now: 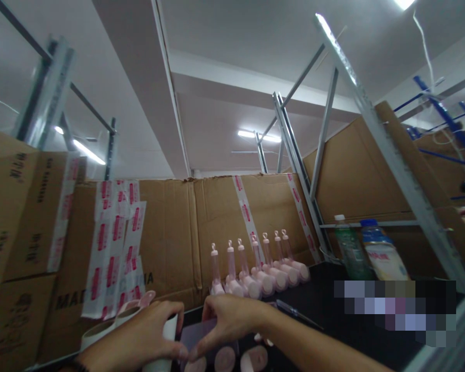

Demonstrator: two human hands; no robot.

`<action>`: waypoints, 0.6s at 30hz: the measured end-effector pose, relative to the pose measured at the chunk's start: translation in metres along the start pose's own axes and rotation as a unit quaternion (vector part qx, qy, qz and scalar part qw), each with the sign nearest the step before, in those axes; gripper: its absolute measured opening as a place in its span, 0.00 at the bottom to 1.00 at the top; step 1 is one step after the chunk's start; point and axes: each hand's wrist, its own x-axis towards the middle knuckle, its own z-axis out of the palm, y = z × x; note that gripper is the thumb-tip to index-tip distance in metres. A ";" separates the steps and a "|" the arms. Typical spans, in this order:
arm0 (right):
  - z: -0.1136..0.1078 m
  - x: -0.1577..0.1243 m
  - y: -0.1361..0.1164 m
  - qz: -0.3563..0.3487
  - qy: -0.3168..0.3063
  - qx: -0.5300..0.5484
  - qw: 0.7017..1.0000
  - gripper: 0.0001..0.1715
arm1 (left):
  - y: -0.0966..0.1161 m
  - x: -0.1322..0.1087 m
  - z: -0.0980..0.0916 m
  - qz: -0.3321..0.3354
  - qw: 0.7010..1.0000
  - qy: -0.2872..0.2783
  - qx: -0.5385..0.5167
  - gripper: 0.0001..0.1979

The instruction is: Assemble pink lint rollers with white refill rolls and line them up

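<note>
My left hand [151, 330] curls around a white cylinder [170, 328] at the bottom centre, its thumb stretched towards my right hand. My right hand [232, 320] is closed on the edge of a translucent, purplish plastic piece [196, 333], with thumb and fingers on either side. The two thumb tips nearly meet in front of it. Below my right hand lie several round pink pieces [225, 358], partly cut off by the frame edge. Behind it, pale pink tubes with ring-topped caps [256, 253] stand in a row beside pink cylinders [262, 281].
Cardboard panels [170, 232] with strips of printed tape wall the back. White rolls [96, 333] stand at the left below stacked boxes [19, 206]. On the black surface [313, 299] are a pen-like object [298, 313], a green bottle [351, 250] and a blue-capped bottle [383, 253].
</note>
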 end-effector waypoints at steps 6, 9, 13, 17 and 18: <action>0.002 0.003 0.014 -0.011 0.079 -0.067 0.995 0.42 | -0.012 0.003 0.006 0.038 0.999 0.016 -0.001 0.11; 0.003 0.008 0.025 0.004 0.104 -0.094 0.990 0.41 | -0.021 0.005 0.011 0.057 0.998 0.017 0.000 0.11; 0.004 0.015 0.038 0.027 0.089 -0.116 0.989 0.35 | -0.022 0.006 0.011 0.058 0.998 0.011 -0.013 0.13; 0.003 0.017 0.043 0.024 0.074 -0.135 0.988 0.27 | -0.020 0.006 0.009 0.060 0.998 0.002 -0.021 0.14; 0.001 0.016 0.042 0.021 0.085 -0.139 0.986 0.26 | -0.021 0.006 0.008 0.061 0.998 0.005 -0.019 0.14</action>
